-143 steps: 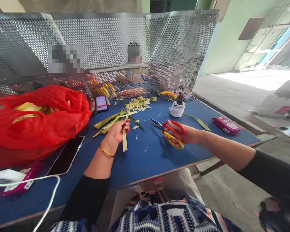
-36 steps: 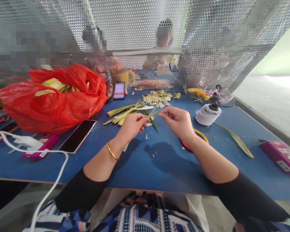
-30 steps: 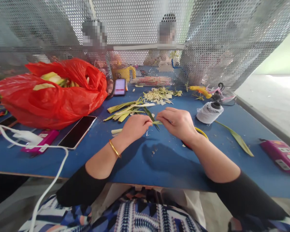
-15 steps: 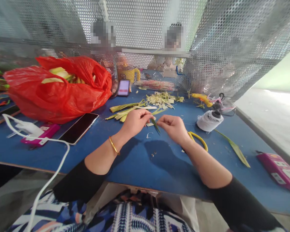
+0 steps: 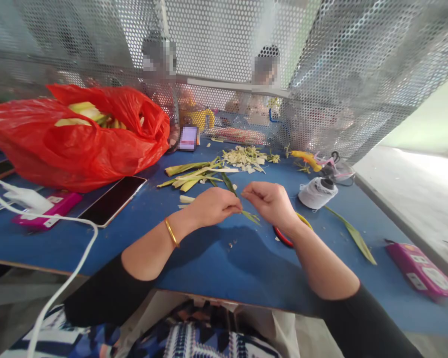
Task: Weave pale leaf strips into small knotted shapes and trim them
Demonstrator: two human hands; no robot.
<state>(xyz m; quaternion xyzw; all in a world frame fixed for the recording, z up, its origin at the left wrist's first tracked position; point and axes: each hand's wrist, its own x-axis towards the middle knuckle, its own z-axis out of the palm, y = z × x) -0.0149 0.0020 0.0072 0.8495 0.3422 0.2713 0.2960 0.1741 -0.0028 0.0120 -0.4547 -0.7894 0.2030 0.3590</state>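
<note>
My left hand (image 5: 217,205), with a gold bangle at the wrist, pinches a green leaf (image 5: 229,184) near the middle of the blue table; its ends show above and below the fingertips. Close beside it, my right hand (image 5: 267,201) has thumb and fingers pressed together; whatever is between them is too small to make out. Pale green husk strips (image 5: 194,176) lie behind my left hand, with a heap of cut pieces (image 5: 244,158) farther back. A white thread spool (image 5: 316,193) stands right of my right hand. Red and yellow handles (image 5: 283,236) are partly hidden under my right wrist.
On the left are a red plastic bag (image 5: 82,154) of husks, a phone (image 5: 114,201), a magenta box (image 5: 48,211) and a white cable (image 5: 69,278). At right lie a single leaf (image 5: 358,241) and another magenta box (image 5: 421,271). A perforated metal screen (image 5: 224,44) stands behind.
My left hand has moved lower, and the green leaf now points up and back from its fingertips, with a frayed end toward the lower right. The view has shifted slightly.
</note>
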